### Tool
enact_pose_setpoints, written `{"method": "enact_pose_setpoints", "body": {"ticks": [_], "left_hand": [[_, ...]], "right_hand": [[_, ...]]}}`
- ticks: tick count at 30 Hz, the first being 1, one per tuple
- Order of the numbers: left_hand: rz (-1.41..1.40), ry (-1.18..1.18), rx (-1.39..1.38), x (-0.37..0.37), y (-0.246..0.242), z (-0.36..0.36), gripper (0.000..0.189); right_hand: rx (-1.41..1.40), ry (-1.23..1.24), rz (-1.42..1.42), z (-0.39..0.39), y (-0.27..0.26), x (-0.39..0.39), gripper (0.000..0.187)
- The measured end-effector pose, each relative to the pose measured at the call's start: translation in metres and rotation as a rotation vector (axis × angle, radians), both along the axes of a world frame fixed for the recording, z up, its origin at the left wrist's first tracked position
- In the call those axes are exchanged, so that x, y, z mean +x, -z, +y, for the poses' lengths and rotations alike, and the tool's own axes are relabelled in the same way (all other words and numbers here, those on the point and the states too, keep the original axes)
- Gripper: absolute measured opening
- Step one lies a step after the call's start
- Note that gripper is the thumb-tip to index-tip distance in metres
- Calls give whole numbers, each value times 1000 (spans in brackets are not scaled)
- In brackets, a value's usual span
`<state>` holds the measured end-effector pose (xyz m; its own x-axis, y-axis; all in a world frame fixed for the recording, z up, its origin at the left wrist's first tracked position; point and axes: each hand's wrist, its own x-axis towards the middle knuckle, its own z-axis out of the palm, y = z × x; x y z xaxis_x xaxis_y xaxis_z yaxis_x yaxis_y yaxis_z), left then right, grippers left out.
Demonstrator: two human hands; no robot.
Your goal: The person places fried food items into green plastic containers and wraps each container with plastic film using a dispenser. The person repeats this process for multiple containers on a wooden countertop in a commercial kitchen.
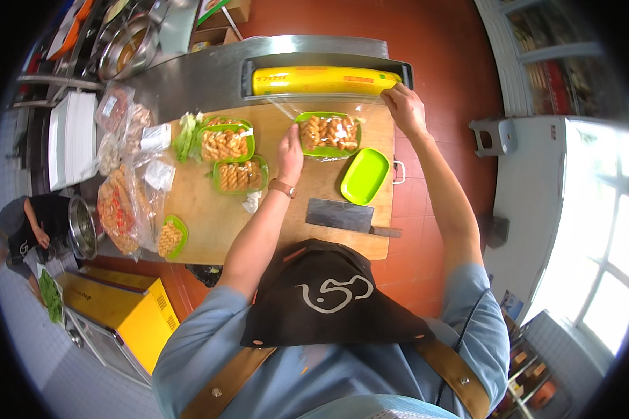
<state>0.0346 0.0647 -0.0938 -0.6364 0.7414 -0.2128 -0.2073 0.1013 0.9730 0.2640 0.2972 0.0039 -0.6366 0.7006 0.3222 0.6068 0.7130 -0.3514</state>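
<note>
My left hand [290,156] grips the left edge of a green tray [300,145] of brown twisted fried dough pieces [329,132]. Clear cling film [369,109] stretches over this tray from a yellow-wrapped roll [325,80] in a dark dispenser [247,78]. At the roll's right end, the fingertips of my right hand [406,109] pinch the film. A bare green tray [365,176] lies just below the filled one. Closer to me is a cleaver [340,212], its wooden handle pointing right.
Film-covered trays of dough twists [225,144] and a smaller uncovered tray [172,238] stand left on the wooden board [288,246]. Beyond them are lettuce [187,139], plastic bags of food [120,209] and stacked white trays [73,139]. A co-worker [31,225] is at far left.
</note>
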Motion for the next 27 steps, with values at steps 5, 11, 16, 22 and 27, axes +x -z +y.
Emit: {"method": "enact_pose_setpoints", "body": {"ticks": [5, 11, 16, 22, 27], "left_hand": [[-8, 5, -20, -3, 0, -7, 53], [69, 16, -29, 1, 3, -3, 57], [69, -33, 16, 0, 2, -1, 51], [142, -26, -39, 3, -16, -4, 52], [174, -36, 68, 1, 3, -9, 47]], "right_hand": [[-70, -54, 104, 0, -7, -12, 13], [-235, 75, -53, -2, -13, 20, 17], [-139, 34, -1, -1, -7, 5, 14], [-151, -173, -24, -19, 3, -79, 14], [-164, -367, -65, -61, 2, -210, 17]]}}
